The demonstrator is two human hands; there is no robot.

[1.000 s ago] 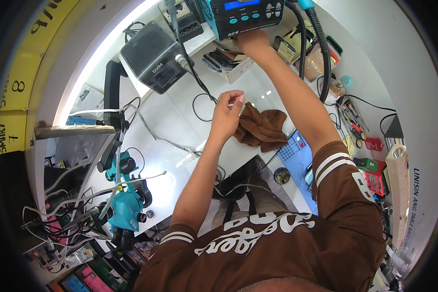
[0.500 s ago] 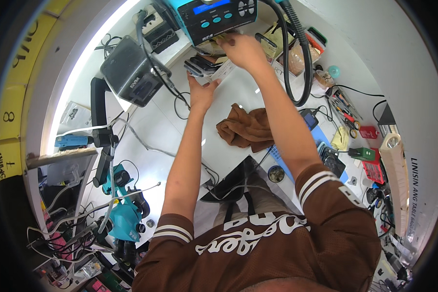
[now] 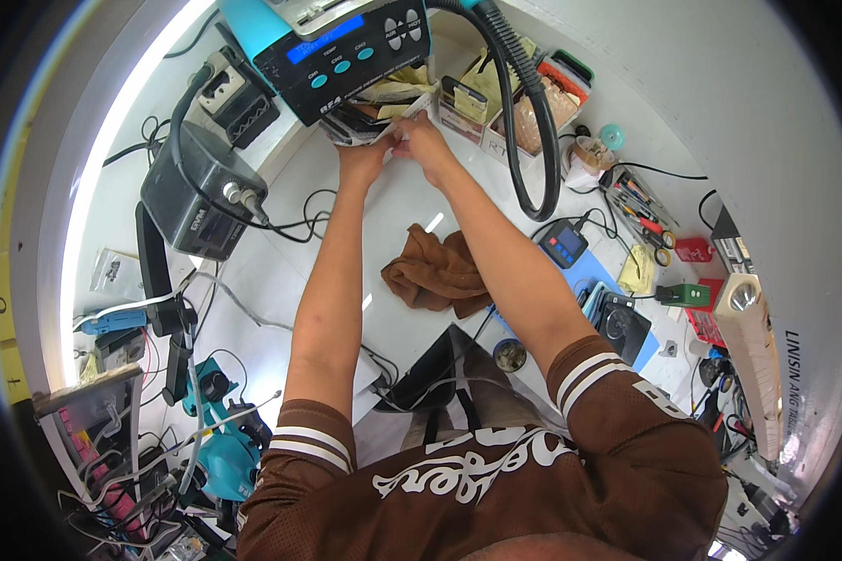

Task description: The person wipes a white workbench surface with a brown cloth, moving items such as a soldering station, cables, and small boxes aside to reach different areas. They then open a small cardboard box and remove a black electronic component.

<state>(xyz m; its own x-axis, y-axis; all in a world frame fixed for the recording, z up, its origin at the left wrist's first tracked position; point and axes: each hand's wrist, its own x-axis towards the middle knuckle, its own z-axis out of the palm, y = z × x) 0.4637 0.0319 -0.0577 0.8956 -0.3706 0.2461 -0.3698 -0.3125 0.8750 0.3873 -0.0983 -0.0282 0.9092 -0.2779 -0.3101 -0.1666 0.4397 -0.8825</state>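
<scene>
Both hands are at a small white box (image 3: 428,101) beneath the front of a blue-and-black rework station (image 3: 346,61). Dark flat phones and yellow paper slips (image 3: 393,91) fill the box. My left hand (image 3: 363,161) grips its near side, with the fingertips partly hidden. Close beside it, my right hand (image 3: 424,147) holds the near right edge, fingers bent around it. A crumpled brown cloth (image 3: 432,271) lies on the white table (image 3: 304,280), under my right forearm.
A thick black hose (image 3: 552,178) loops down right of the box. More boxes (image 3: 547,112) stand behind it. Rightward are a blue mat (image 3: 647,346), a small meter (image 3: 563,243) and scissors (image 3: 662,245). A dark power supply (image 3: 201,201) and a teal microscope (image 3: 229,458) stand left.
My right hand has come down from among the box's contents to its near edge. My left hand has closed in on the box's near side. The head view has shifted.
</scene>
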